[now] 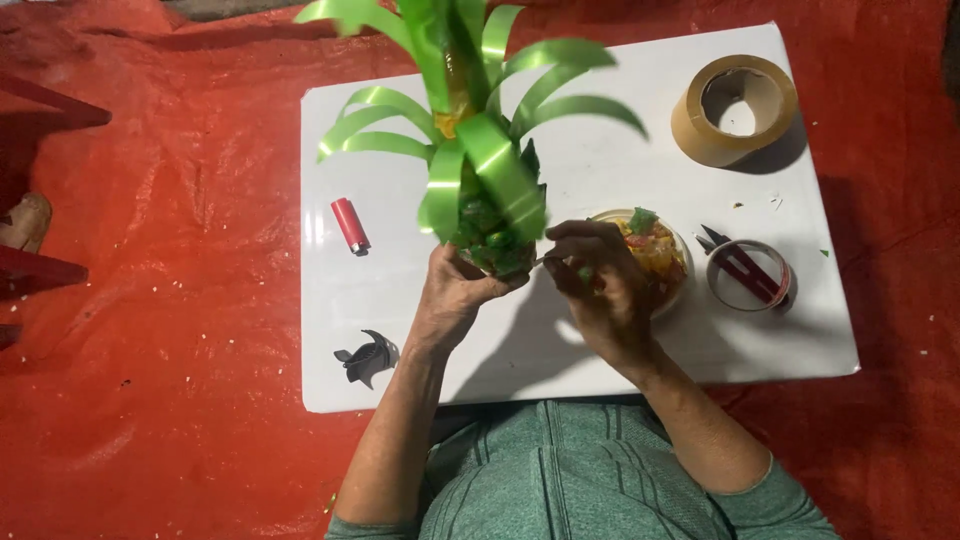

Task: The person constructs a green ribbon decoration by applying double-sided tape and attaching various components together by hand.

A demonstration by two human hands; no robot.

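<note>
At the centre of the frame the left hand (455, 290) was closed around the base of a green craft plant made of curled, glossy plastic strips (470, 130), holding it upright above the white rectangular board (600, 340). The strips fanned toward the top of the frame, and smaller green pieces clustered just above the gripping fingers.

The right hand (600, 285) sat just right of that base, its fingers curled and pinched on what looked like a thin pointed tool or pin; exactly what it gripped could not be told. Its tip touched the lower cluster of the plant.

Behind the right hand stood a small round bowl of mixed coloured scraps (660, 250). Further right lay 1 small clear tape ring with dark red-handled snips across it (748, 272), and in the upper right 1 roll of brown packing tape (735, 108). Left of the plant lay 1 red lighter (350, 225), and at lower left 1 dark cut plastic piece (368, 357).

To do this well, the left hand would probably need to keep the base steady and turned toward the working hand, while the right worked with short, light movements so the curled strips stayed unbent.
</note>
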